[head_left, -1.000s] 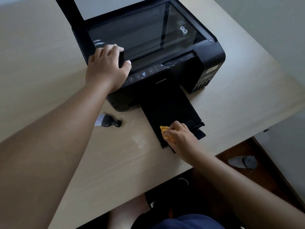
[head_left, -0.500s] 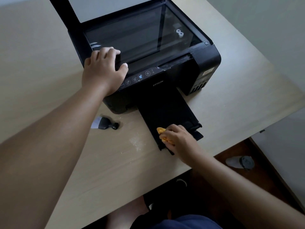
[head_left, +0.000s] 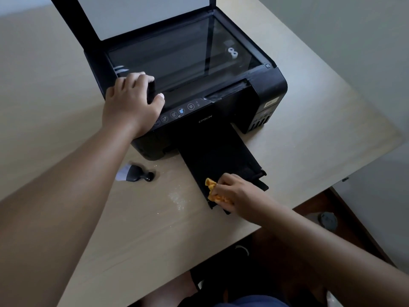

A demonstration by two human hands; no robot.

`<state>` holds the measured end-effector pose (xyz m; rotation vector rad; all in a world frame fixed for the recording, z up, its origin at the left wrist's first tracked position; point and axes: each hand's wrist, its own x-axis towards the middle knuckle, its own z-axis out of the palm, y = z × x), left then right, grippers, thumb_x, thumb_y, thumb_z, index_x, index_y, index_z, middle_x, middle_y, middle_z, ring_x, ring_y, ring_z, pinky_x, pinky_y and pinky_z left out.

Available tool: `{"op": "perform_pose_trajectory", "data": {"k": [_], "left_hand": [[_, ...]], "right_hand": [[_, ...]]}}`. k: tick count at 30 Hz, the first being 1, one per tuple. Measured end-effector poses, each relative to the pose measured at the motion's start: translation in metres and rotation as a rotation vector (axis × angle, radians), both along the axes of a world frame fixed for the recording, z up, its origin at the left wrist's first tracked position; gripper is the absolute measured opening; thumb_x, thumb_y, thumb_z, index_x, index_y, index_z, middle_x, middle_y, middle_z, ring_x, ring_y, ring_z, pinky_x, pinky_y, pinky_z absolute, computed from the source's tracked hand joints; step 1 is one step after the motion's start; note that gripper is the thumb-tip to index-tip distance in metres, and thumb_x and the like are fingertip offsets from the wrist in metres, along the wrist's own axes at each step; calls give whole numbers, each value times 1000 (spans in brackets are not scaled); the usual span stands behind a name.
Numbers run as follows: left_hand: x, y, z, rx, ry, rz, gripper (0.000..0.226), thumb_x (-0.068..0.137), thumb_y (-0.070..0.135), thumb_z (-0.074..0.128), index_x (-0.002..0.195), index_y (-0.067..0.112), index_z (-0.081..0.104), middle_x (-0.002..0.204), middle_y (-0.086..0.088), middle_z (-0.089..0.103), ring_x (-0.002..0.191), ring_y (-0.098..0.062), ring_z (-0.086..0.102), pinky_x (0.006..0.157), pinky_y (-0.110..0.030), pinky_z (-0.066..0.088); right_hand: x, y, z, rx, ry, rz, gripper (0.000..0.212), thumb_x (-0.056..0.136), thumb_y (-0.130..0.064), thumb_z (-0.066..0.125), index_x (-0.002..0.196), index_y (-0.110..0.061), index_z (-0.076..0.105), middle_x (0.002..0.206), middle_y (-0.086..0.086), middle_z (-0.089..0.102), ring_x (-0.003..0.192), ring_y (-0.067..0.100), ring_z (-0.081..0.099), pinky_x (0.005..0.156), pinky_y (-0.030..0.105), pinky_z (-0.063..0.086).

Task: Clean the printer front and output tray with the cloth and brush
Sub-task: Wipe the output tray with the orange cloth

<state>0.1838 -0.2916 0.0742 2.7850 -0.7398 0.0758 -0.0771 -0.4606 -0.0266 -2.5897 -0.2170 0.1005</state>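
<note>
Pale wood-grain surface (head_left: 321, 134) carries the Epson printer (head_left: 272, 85), scanner lid raised; it looks heavy enough to stay put, yet my left hand (head_left: 130, 107) grips its front left corner, fingers curled over the edge. Its output tray (head_left: 217, 156) juts toward me, thin plastic likely to flex, so light pressure suits. My right hand (head_left: 241, 196) pinches the soft orange cloth (head_left: 213, 192), bunched on the tray's near end. The brush (head_left: 135, 173) lies beside the printer; its knob handle offers a hold.
</note>
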Motion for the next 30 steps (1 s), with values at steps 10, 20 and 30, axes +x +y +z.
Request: {"op": "perform_pose_trajectory", "data": {"k": [10,20,30], "left_hand": [[0,-2,0,2,-5,7,52,93,52,37,139,27,41,153,4,35,138,-23,28,111,-43,22],[-2,-3,-2,-8,-10,9,50,93,50,40,138,29,43,153,7,36,138,-19,28,112,-40,20],[1,0,-2,-14,-22,10,51,94,49,41,141,28,41,153,8,35,139,-17,26,113,-39,20]], "right_hand": [[69,31,-23,-67,-240,-536,33,89,-19,60,119,-6,61,129,18,56,123,37,49,105,46,42],[79,-22,-31,-139,-106,-651,49,88,-18,54,137,-12,50,144,19,43,132,42,39,108,50,38],[69,-23,-33,-236,-233,145,44,98,-40,47,141,-33,47,153,3,39,145,25,28,120,43,22]]}}
